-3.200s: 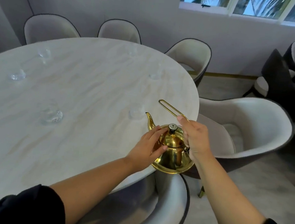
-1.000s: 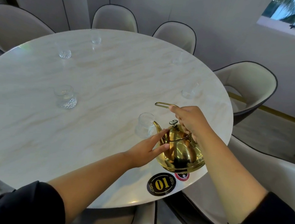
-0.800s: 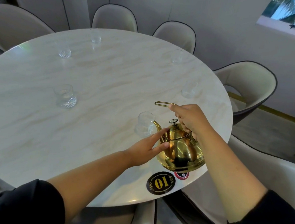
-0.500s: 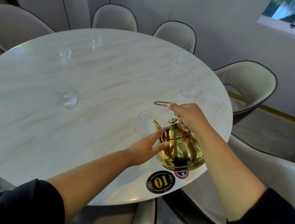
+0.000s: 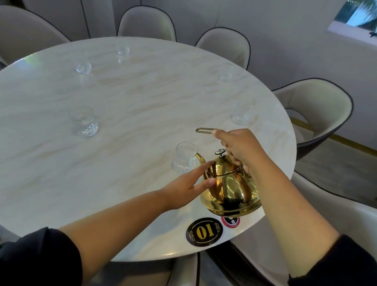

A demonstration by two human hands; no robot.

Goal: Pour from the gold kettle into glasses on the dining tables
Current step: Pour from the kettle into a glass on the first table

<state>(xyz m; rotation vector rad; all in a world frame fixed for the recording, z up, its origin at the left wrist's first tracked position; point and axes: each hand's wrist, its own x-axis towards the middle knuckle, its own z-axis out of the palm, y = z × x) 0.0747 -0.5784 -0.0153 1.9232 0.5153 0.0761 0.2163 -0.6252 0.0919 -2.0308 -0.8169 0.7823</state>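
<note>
Big round marble table [image 5: 122, 106] with pale chairs [image 5: 316, 107] all around. Gold kettle [image 5: 229, 186] up in the air, over the near right edge of the table, tipped toward the left. Right hand [image 5: 239, 146] wrapped tight around the thin wire handle [image 5: 204, 130], with the loop end of the handle sticking out to the left past the fist. Left hand [image 5: 184, 185] flat and spread, fingers [image 5: 203, 166] straight, tips pressed on the kettle's side close to the lid rim, not closed around anything. Small dark knob [image 5: 220, 152] on top of the lid. Curved spout [image 5: 201, 159] right at the rim of the nearest glass [image 5: 183, 158], touching it or just beside it, hard to tell which. Hard to tell too if any water runs out. Another glass [image 5: 83, 122] off to the left, well apart from the kettle, with a little water low inside. More glasses near the far rim: two at the back left [image 5: 83, 65] [image 5: 122, 46], one at the back right [image 5: 226, 72], one on the right side [image 5: 241, 113]. Black round sticker [image 5: 204, 231] with a gold "01" on the table edge, just under the kettle, and a small red sticker [image 5: 230, 220] beside it. Dark sleeves [image 5: 27, 263] on both arms.
</note>
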